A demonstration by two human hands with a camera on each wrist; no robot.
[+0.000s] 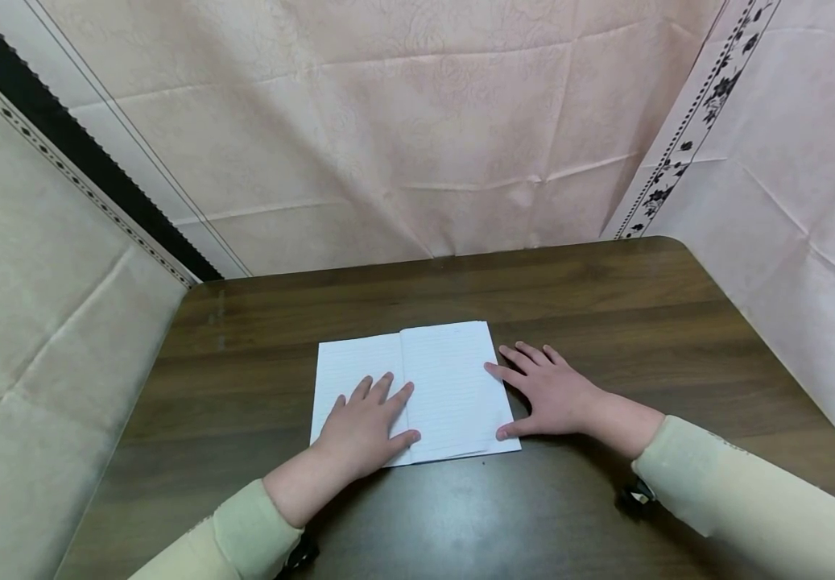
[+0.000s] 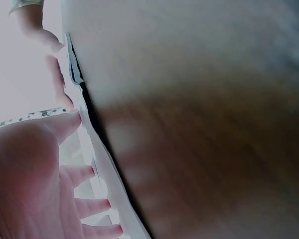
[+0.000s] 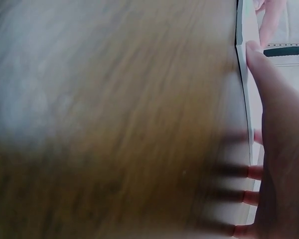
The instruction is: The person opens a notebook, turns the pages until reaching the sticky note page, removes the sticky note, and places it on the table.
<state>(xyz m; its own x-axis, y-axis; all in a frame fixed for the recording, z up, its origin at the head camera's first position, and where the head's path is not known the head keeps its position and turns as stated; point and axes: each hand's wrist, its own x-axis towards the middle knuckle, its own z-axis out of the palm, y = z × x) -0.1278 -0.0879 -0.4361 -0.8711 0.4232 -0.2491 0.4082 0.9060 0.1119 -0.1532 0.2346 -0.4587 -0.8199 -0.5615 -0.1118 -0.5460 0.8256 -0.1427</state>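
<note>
An open notebook (image 1: 449, 387) with ruled white pages lies flat on the table, its centre fold running away from the person. My left hand (image 1: 362, 427) rests spread on the left page, with the thumb and index finger reaching over the fold. At the right edge of the notebook is my right hand (image 1: 558, 395), fingers spread; its thumb and index fingertips touch the right page while the other fingers extend past the edge over the wood. In the left wrist view, the fingertips of the left hand (image 2: 30, 169) meet the paper. The right wrist view shows the thumb of the right hand (image 3: 284, 134) on the page.
The dark wooden table (image 1: 569, 298) has rounded far corners. Pale patterned cloth (image 1: 403, 145) hangs behind it and along both sides, with a black strip at the left and a floral border at the right. Small dark devices sit under both sleeve cuffs.
</note>
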